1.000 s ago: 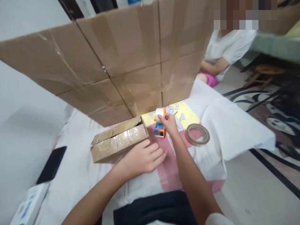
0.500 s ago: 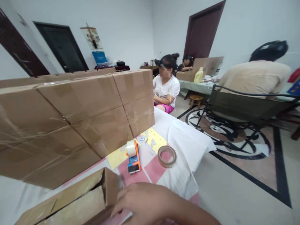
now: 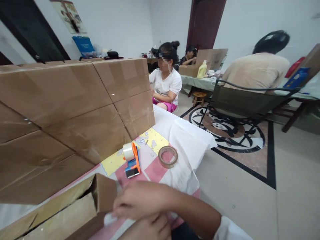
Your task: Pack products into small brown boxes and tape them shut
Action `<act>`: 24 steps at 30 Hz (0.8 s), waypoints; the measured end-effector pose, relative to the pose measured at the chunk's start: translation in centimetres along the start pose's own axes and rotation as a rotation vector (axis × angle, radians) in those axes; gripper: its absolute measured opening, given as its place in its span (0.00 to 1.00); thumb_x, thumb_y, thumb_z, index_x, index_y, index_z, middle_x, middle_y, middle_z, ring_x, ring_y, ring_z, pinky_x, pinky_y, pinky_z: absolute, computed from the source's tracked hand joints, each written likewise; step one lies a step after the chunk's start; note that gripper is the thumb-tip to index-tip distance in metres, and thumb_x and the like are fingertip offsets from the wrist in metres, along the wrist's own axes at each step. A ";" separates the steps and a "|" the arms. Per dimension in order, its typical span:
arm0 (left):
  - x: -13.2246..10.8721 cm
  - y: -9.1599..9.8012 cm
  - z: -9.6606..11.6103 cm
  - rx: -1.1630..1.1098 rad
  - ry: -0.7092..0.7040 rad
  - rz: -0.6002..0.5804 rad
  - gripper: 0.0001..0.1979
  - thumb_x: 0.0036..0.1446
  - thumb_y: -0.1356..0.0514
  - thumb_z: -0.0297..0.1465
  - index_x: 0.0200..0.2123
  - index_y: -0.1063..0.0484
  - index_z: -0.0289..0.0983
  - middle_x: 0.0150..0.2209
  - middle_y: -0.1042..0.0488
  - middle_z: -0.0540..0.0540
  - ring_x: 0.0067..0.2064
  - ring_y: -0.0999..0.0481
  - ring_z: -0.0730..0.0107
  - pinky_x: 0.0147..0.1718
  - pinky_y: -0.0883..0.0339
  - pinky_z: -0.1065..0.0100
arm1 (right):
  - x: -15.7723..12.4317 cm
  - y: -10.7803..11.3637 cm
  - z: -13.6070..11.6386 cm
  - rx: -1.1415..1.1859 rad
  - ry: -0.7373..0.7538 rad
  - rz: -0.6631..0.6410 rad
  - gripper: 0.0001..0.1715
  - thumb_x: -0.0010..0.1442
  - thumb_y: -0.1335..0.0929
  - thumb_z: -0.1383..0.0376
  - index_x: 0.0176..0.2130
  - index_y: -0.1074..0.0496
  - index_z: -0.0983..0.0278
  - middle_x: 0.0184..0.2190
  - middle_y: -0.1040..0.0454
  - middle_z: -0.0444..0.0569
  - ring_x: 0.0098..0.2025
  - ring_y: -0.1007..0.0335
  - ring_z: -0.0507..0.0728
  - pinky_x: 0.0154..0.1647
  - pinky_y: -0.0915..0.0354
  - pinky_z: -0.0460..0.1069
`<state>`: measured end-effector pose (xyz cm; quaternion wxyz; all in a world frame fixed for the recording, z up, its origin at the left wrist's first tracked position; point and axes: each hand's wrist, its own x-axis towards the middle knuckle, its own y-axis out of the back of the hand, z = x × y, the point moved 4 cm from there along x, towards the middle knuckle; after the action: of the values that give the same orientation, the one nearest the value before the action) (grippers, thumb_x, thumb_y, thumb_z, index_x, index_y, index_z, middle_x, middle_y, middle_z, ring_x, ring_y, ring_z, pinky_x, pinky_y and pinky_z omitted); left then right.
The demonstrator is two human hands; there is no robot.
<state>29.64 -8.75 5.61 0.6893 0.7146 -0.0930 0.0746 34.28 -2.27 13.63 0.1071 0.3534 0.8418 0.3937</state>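
A small, worn cardboard box [image 3: 62,213] lies on the table at the lower left, its open end facing my hands. My right hand [image 3: 140,200] reaches across to that end with its fingers pressed together at the box's corner, over a small white scrap [image 3: 108,219]. My left hand [image 3: 148,230] sits just below it at the frame's bottom edge, knuckles up, fingers mostly hidden. An orange and blue tape dispenser [image 3: 131,160] with a white roll stands beyond my hands. A brown tape roll [image 3: 168,156] lies flat to its right.
A tall wall of taped cardboard [image 3: 75,110] stands across the table's far side. White cloth [image 3: 190,140] and pink and yellow sheets cover the table. Other people sit beyond; a folding chair [image 3: 240,103] stands on the patterned floor at the right.
My right hand has let go of the tape dispenser and come back to the small box's end beside my left hand. The camera has tilted up, bringing the room into view.
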 end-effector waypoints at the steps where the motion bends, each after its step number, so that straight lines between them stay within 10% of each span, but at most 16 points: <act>1: -0.2 0.8 0.6 0.035 -0.059 0.024 0.04 0.58 0.34 0.31 0.31 0.25 0.42 0.26 0.26 0.51 0.31 0.30 0.68 0.32 0.44 0.63 | -0.2 1.0 1.0 -0.060 -0.029 0.087 0.17 0.70 0.37 0.61 0.36 0.23 0.65 0.36 0.20 0.48 0.34 0.28 0.52 0.35 0.40 0.45; 6: 1.0 4.5 0.5 0.134 -0.015 0.185 0.10 0.63 0.37 0.35 0.32 0.28 0.36 0.26 0.29 0.50 0.30 0.34 0.68 0.29 0.50 0.62 | -0.8 8.9 9.8 -0.383 -0.387 0.420 0.22 0.73 0.42 0.60 0.39 0.23 0.65 0.38 0.20 0.54 0.39 0.25 0.57 0.41 0.39 0.49; 13: 1.1 6.0 -2.1 0.097 0.288 0.296 0.06 0.64 0.38 0.33 0.38 0.27 0.36 0.28 0.27 0.50 0.31 0.32 0.66 0.31 0.47 0.62 | 1.7 12.7 21.2 -0.713 -0.645 0.085 0.16 0.67 0.38 0.73 0.46 0.22 0.69 0.47 0.21 0.62 0.50 0.24 0.63 0.46 0.35 0.51; 19: -2.6 5.0 -4.6 0.072 0.568 0.370 0.04 0.66 0.41 0.30 0.37 0.26 0.38 0.29 0.24 0.50 0.30 0.28 0.68 0.31 0.42 0.65 | 0.6 12.1 22.1 -0.701 -0.675 0.118 0.14 0.66 0.37 0.73 0.43 0.21 0.73 0.46 0.21 0.67 0.49 0.23 0.65 0.46 0.34 0.54; 24: -5.7 0.7 -5.4 -0.456 1.332 0.705 0.12 0.63 0.39 0.37 0.48 0.29 0.39 0.27 0.26 0.52 0.24 0.28 0.74 0.27 0.35 0.72 | 0.5 10.3 19.5 -0.182 -0.585 0.366 0.18 0.68 0.35 0.57 0.40 0.21 0.67 0.39 0.19 0.56 0.42 0.22 0.60 0.43 0.32 0.50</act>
<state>24.08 -3.17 5.14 0.6653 0.2888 0.1055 0.6803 48.08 14.08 8.32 0.3021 0.5851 0.6598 0.3620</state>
